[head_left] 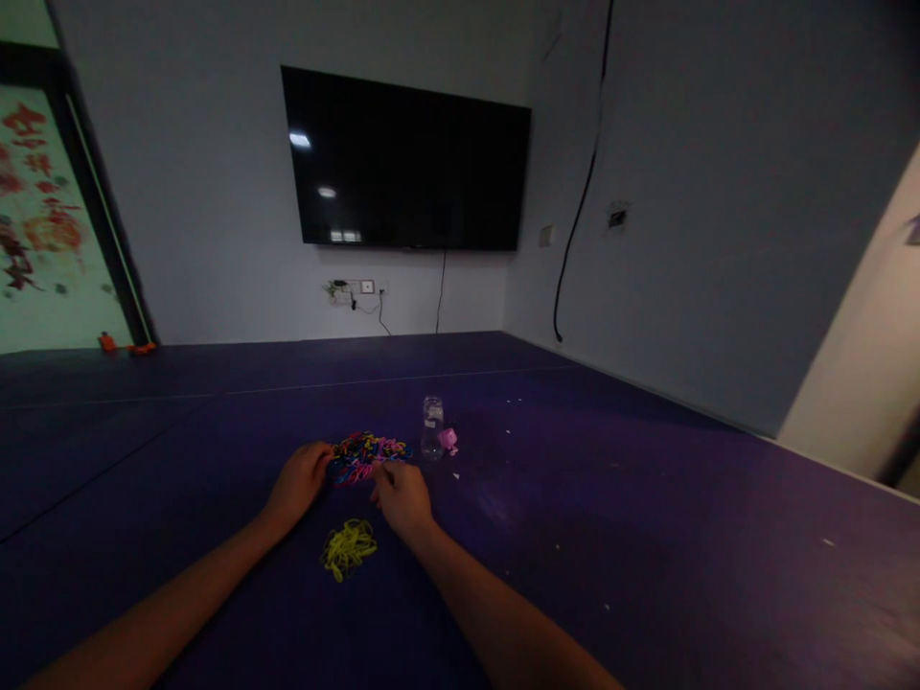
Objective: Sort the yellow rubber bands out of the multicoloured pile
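Note:
A tangled heap of multicoloured elastic bands (pixel 365 450) lies on the purple floor, with pink, blue, red, yellow and black strands mixed. My left hand (pixel 303 476) touches the heap's left edge, its fingertips pinched together among the bands. At the front right of the heap, my right hand (pixel 403 496) has its fingers curled and closed near pink bands. What either pinch holds is too small or hidden to tell. Closer to me, between my forearms, lies a separate small pile of yellow elastic bands (pixel 349 549).
A clear plastic bottle (pixel 432 431) stands just right of the heap, with a pink cap-like piece (pixel 448 439) beside it. White scraps (pixel 509 432) dot the purple floor (pixel 561 517). A television (pixel 409 163) hangs on the far wall; a black cable (pixel 584 192) hangs along the right wall.

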A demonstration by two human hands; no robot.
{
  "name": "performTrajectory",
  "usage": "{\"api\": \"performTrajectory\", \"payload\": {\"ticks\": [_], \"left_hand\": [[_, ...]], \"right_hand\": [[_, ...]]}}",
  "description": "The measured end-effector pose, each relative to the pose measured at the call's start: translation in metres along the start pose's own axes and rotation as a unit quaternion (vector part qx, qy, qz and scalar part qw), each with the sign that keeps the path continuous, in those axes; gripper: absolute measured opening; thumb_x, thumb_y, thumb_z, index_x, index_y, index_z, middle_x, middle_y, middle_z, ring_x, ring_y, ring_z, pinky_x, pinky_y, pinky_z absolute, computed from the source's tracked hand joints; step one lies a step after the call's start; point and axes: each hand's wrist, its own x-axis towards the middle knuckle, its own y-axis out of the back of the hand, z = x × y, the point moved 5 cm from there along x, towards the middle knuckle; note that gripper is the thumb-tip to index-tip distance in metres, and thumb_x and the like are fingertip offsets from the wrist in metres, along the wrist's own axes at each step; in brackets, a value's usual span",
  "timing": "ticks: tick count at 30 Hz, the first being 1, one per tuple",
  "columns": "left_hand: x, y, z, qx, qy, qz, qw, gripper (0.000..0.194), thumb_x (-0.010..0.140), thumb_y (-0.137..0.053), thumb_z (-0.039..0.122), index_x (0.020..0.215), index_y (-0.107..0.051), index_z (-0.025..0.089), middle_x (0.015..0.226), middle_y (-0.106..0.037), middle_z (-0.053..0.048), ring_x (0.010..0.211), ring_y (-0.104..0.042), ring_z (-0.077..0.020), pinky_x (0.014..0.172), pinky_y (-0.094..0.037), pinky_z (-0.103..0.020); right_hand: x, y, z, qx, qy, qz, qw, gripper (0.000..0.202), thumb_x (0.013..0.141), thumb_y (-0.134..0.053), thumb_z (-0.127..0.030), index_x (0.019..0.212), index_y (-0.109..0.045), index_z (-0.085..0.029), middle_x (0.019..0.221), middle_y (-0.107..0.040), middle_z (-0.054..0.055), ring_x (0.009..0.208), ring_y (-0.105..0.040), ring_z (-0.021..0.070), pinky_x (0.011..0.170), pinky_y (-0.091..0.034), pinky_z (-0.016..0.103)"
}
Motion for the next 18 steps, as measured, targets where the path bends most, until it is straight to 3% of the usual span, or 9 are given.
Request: {"api": "performTrajectory", "payload": {"ticks": [18], "left_hand": [[-0.0031, 0.0074, 0.0100, -0.017, -0.037, 0.030, 0.999, 0.021, 0.080, -0.042, 0.019, 0.089, -0.061, 0.017, 0.090, -0.066, -0.009, 0.089, -0.061, -0.0230, 0.081, -0.048, -0.039]], "right_hand": [[0.0004, -0.0001, 0.0007, 0.000, 0.001, -0.002, 1.000, 0.039, 0.093, -0.037, -0.036, 0.079, -0.067, -0.016, 0.058, -0.064, 0.001, 0.050, -0.056, 0.0099, 0.047, -0.035, 0.018]]}}
